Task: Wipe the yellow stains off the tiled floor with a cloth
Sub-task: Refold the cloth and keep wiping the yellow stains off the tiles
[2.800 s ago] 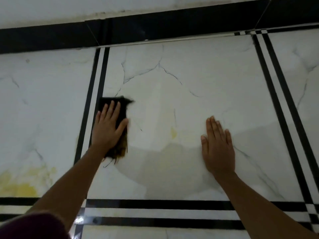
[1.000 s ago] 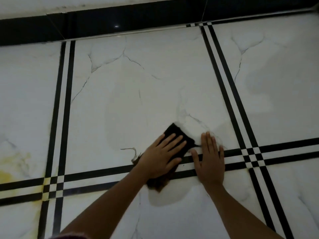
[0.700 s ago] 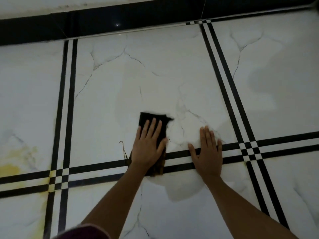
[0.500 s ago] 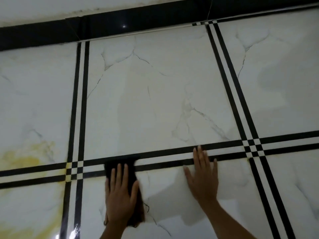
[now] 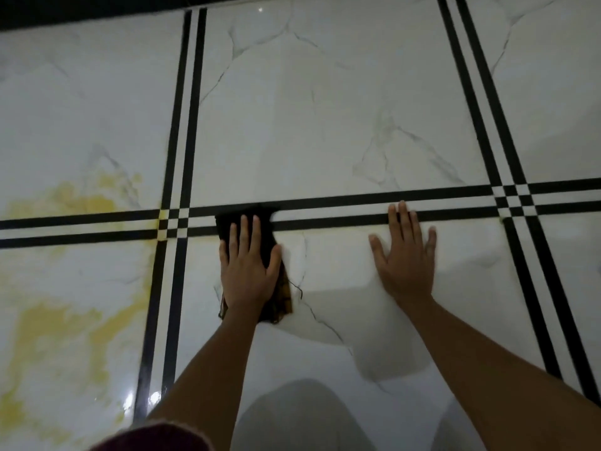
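My left hand [image 5: 248, 268] presses flat on a dark cloth [image 5: 227, 222] lying over the black double line between two white marble tiles. The cloth's brownish frayed end [image 5: 281, 304] sticks out beside my wrist. My right hand [image 5: 405, 255] rests palm down on the bare near tile, fingers spread, fingertips touching the lower black line, holding nothing. Yellow stains [image 5: 81, 200] spread over the far-left tile, and a larger yellow stain [image 5: 65, 323] covers the near-left tile. Faint yellow tints the line crossing [image 5: 161, 222].
The floor [image 5: 325, 125] is white marble-look tile with black double lines [image 5: 481, 125] running across and away. A dark skirting band [image 5: 81, 11] runs along the top left. Damp wiped patches [image 5: 390, 359] show on the near tile. A maroon sleeve [image 5: 153, 437] is at the bottom.
My left hand has slid the cloth up onto the black lines from the near tile. The view has tilted down and left, showing more of the yellow stains. My right hand stays planted.
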